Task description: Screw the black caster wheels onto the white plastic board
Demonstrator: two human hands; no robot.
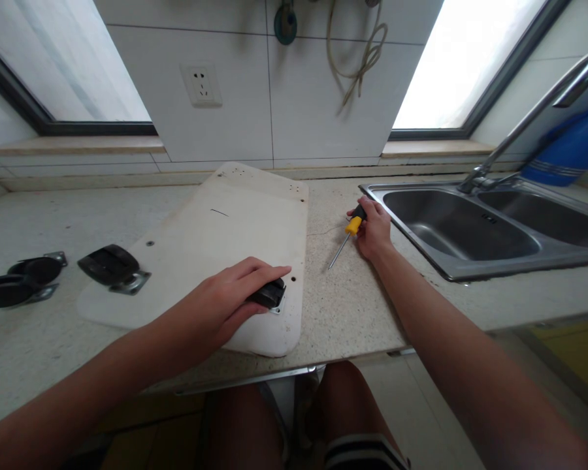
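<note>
My left hand [235,294] is wrapped over a black caster wheel [270,294], whose metal plate rests on the near right corner of a white board [245,222]. Small holes show near the board's corners. A second caster wheel [108,266] sits at the board's left corner, its plate lying on the surface. To the right of the board, my right hand [372,225] is closed around the handle of a screwdriver [353,224], yellow and black. The shaft slants down to the left, with its tip close to the countertop.
Two more caster wheels [22,281] lie on the speckled countertop [343,313] at the left. A steel double sink [451,261] with a tall faucet [524,117] takes up the right side, a blue object [568,147] behind it. The tiled wall carries a socket [202,83] and a looped cord [367,62].
</note>
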